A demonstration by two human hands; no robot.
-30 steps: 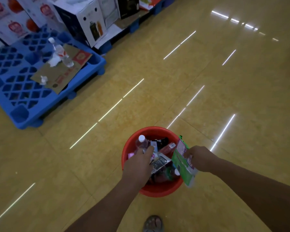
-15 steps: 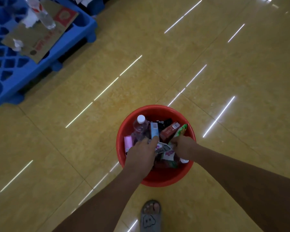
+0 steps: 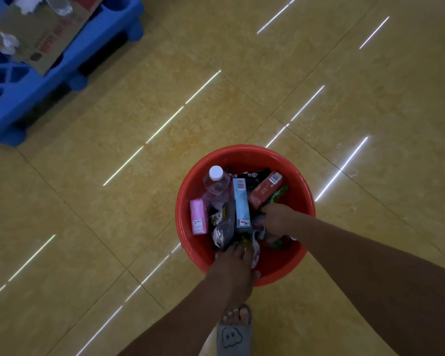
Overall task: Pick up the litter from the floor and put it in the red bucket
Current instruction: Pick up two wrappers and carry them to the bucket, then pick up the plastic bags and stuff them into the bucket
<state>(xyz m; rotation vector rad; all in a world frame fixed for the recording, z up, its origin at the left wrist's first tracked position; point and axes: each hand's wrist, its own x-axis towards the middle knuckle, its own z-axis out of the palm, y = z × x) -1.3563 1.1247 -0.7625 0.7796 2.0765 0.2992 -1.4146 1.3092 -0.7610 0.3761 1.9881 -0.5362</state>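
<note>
Litter (image 3: pixel 242 201) lies in red bucket (image 3: pixel 301 191), directly under both hands. Right hand (image 3: pixel 276 219) is deeper in, fingers curled round green packet (image 3: pixel 280 195); left hand (image 3: pixel 233 268) at near rim, fingers straight on wrappers (image 3: pixel 224 227)

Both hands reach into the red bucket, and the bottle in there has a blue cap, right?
No: the cap on the bottle is white, not blue, as the head view shows. The left hand and right hand do reach into the red bucket.
</note>
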